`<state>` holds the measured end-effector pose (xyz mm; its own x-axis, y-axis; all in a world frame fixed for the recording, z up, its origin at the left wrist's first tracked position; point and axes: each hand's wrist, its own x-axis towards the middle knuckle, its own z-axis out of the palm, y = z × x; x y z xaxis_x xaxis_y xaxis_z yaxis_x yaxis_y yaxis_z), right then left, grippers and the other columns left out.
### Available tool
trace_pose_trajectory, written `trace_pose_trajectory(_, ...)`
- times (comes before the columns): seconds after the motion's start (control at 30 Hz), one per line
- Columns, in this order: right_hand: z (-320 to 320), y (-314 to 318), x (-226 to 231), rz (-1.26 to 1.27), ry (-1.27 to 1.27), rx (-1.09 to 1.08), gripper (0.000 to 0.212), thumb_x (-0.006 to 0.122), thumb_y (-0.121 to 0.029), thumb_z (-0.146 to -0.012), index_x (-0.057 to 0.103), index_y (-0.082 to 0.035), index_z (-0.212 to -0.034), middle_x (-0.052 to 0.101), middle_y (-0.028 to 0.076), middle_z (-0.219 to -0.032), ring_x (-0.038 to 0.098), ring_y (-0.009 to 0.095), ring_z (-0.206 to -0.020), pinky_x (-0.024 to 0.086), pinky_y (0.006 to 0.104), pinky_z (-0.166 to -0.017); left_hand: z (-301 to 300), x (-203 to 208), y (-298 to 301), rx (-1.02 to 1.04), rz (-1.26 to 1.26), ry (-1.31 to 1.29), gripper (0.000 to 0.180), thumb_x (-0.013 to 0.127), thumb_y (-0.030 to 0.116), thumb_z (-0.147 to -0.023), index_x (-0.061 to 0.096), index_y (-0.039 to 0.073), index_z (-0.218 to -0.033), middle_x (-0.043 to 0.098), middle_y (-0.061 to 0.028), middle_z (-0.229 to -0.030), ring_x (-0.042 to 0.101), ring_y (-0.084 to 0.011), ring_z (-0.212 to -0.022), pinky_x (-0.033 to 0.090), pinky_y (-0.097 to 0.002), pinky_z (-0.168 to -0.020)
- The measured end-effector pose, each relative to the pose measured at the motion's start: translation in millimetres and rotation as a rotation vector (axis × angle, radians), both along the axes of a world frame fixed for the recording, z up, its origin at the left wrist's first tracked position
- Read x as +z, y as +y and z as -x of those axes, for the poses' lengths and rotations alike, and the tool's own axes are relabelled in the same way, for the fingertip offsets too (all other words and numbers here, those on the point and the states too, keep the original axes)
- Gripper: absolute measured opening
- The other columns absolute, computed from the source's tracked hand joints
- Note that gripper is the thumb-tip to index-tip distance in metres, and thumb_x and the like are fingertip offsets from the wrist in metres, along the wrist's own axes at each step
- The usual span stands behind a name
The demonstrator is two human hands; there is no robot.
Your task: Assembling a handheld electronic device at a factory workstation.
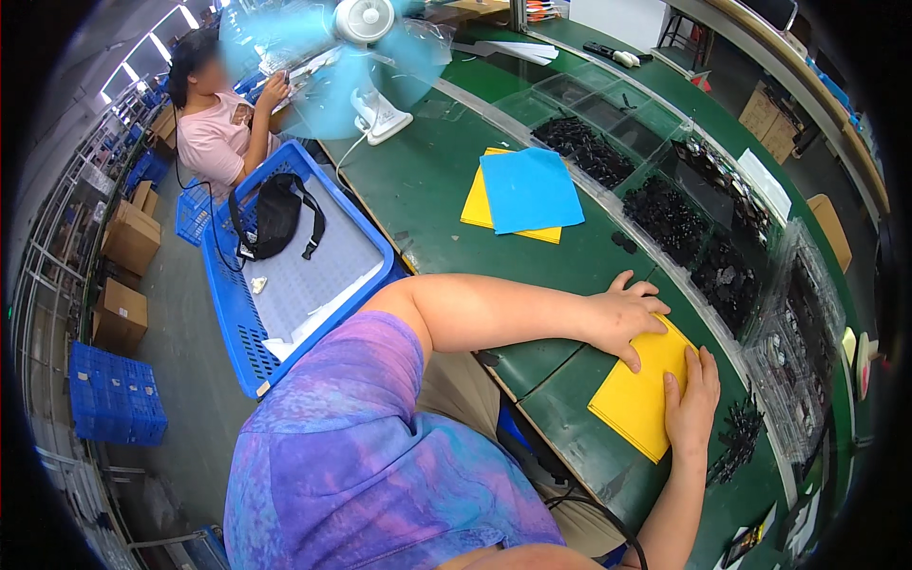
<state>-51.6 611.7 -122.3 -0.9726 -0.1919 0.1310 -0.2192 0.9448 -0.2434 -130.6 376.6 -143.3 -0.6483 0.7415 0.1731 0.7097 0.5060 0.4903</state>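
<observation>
A flat yellow stack [635, 404], like folded cloths or thin sheets, lies on the green table in front of me. My left hand [622, 321] reaches across with fingers spread, and its thumb and fingertips rest on the far end of the stack. Along the right edge, my right hand [693, 399] lies with its fingers stretched out and touching the yellow surface. Neither hand closes round anything. Farther back, a blue square sheet [532, 190] lies over another yellow one [478, 207], apart from both hands.
Beyond the stack, clear trays hold small black parts [662, 214]; loose black pieces [739, 442] lie right of my right hand. A blue basket [231, 318] with a black waist bag [277, 217] stands left. A running fan [380, 116] and a seated person [217, 138] are farther back.
</observation>
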Motion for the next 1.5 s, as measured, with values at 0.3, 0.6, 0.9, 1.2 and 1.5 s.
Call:
trace_pose_trajectory(0.3,1,1,-4,0.05,0.047,-0.005,0.051,0.069,-0.02,-0.087,0.056,-0.003,-0.134,0.047,0.021,-0.144,0.04,0.038,-0.137,0.03,0.0468,-0.114,-1,0,-2,-0.003,0.059,0.037,0.075,0.08,0.049,-0.072,0.059,0.013,-0.134,0.042,-0.0138,-0.15,0.026,-0.0388,-0.143,0.013,-0.0655,-0.114)
trace_pose_trajectory(0.6,4,7,-2,0.113,0.11,-0.011,0.049,0.07,-0.025,-0.087,0.059,-0.004,-0.13,0.049,0.019,-0.142,0.042,0.037,-0.135,0.031,0.0486,-0.113,-4,8,4,0.006,0.072,0.041,0.075,0.078,0.047,-0.077,0.054,0.013,-0.139,0.039,-0.0144,-0.153,0.027,-0.0384,-0.144,0.015,-0.0611,-0.115)
trace_pose_trajectory(0.9,8,12,0,0.413,0.38,-0.013,0.017,0.072,-0.012,-0.083,0.071,-0.004,-0.098,0.066,0.01,-0.099,0.062,0.029,-0.096,0.047,0.0403,-0.089,-7,9,4,0.031,0.089,0.033,0.079,0.079,0.045,-0.077,0.05,0.014,-0.143,0.038,-0.0135,-0.153,0.026,-0.0382,-0.144,0.014,-0.0587,-0.117)
trace_pose_trajectory(1.2,7,12,2,0.457,0.442,0.069,0.004,0.072,-0.007,-0.081,0.07,-0.005,-0.084,0.066,0.007,-0.082,0.062,0.027,-0.08,0.047,0.0378,-0.077,-5,9,8,0.03,0.038,0.046,0.074,0.078,0.045,-0.078,0.054,0.013,-0.14,0.041,-0.0128,-0.152,0.027,-0.0368,-0.144,0.014,-0.0594,-0.117)
trace_pose_trajectory(1.5,5,-3,1,0.444,0.338,0.075,0.004,0.072,-0.011,-0.082,0.071,-0.007,-0.083,0.064,0.007,-0.072,0.062,0.027,-0.07,0.047,0.037,-0.069,-4,7,0,0.046,-0.062,0.051,0.059,0.076,0.044,-0.079,0.065,0.012,-0.127,0.049,-0.0104,-0.146,0.032,-0.0341,-0.142,0.015,-0.0594,-0.117)
